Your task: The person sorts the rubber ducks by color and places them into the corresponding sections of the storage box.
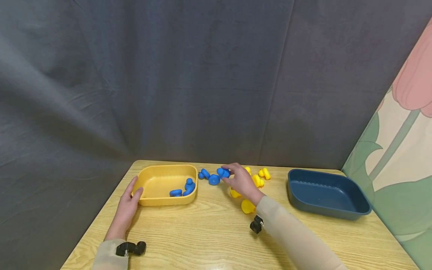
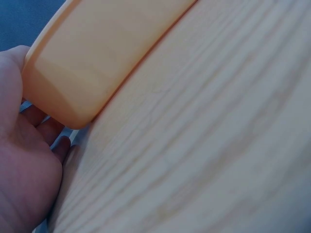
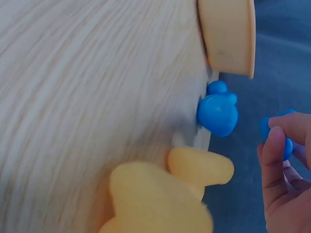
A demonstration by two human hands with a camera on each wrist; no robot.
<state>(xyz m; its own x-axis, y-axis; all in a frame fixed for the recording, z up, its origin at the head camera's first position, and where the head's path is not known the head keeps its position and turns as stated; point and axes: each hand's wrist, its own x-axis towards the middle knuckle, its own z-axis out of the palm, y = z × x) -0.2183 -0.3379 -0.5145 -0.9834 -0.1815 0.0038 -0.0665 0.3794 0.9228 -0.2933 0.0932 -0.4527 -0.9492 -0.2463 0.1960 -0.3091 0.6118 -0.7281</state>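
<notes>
Yellow tray (image 1: 158, 181): on the wooden table (image 1: 209, 240), holding three blue pieces (image 1: 185, 188) at its right end.
Dark blue tray (image 1: 325, 193): well apart on the right, nothing visible inside.
Left hand (image 1: 126, 210): relaxed against the yellow tray's left end, thumb on the rim.
Right hand (image 1: 241, 180): pinches a blue piece (image 1: 223, 172) just above the table, near the loose blue ones (image 1: 209, 176).
Yellow pieces (image 1: 256, 180): partly hidden behind the right hand; blurred in the right wrist view.

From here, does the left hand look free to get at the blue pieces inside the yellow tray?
Probably yes: the left hand only rests against the yellow tray outside; the blue pieces lie uncovered in the open top.
</notes>
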